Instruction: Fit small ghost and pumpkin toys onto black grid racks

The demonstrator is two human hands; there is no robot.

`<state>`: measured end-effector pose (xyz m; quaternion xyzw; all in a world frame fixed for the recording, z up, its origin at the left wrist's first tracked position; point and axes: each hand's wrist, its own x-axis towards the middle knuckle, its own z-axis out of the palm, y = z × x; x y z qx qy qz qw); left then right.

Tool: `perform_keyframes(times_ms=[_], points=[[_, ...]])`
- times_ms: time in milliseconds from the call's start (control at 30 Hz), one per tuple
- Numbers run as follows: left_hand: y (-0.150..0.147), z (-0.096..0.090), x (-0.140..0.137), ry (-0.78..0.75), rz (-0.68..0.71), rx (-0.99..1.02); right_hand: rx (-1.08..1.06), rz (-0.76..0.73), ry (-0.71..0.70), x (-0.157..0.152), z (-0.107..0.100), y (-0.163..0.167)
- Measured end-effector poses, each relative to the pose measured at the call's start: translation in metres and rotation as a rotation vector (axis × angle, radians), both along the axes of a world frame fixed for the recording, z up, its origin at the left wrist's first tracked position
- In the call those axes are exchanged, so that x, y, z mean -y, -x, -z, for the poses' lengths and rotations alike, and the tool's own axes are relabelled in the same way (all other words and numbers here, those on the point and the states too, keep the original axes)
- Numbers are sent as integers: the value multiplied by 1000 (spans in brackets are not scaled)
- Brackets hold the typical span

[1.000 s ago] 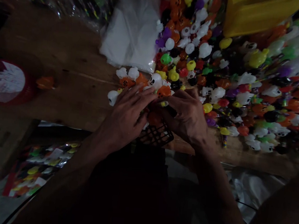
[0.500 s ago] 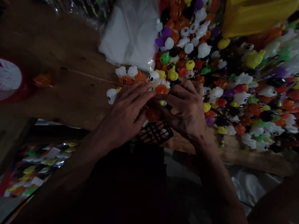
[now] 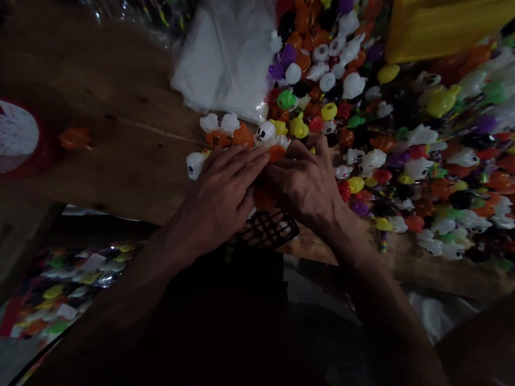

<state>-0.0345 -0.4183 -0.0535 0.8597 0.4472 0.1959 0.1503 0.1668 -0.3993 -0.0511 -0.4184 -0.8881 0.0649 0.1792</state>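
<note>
My left hand [image 3: 227, 193] lies over a cluster of small plastic figures, its fingers stretched out and close together. Facing it, my right hand [image 3: 314, 182] has its fingers bent inward, and whatever is in them is hidden. Between the two hands an orange figure [image 3: 266, 199] shows in part. A black plastic grid [image 3: 269, 229] sits beneath, its far side covered by my hands. Along the far side of the hands stand a white skull figure [image 3: 266, 133], an orange pumpkin figure [image 3: 217, 139] and other white pieces; a white ghost-like head [image 3: 194, 165] rests by my left fingers.
Heaps of coloured figures [image 3: 420, 170] cover the right of the wooden table [image 3: 121, 170]. A stack of clear plastic bags [image 3: 228, 48] lies behind my hands. At left are a red tub [image 3: 42, 146] and an orange piece [image 3: 75, 138]. Yellow bin [image 3: 449, 26] at back right; packed bags [image 3: 72, 285] below left.
My right hand has moved slightly left, closer to my left hand, and a small yellowish piece at its fingertips is now hidden. My left hand stays nearly in place.
</note>
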Motion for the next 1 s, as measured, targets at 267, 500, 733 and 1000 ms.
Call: perform_keyframes(times_ms=[267, 500, 733, 1000], points=[[0, 2, -2, 10, 5, 22, -66, -2, 43, 1, -8, -17], [0, -1, 1, 26, -7, 34, -114, -3, 23, 6, -16, -17], [3, 4, -2, -2, 10, 53, 25, -54, 12, 3, -12, -1], [6, 6, -1, -170, 87, 162, 219, 26, 27, 7, -17, 4]])
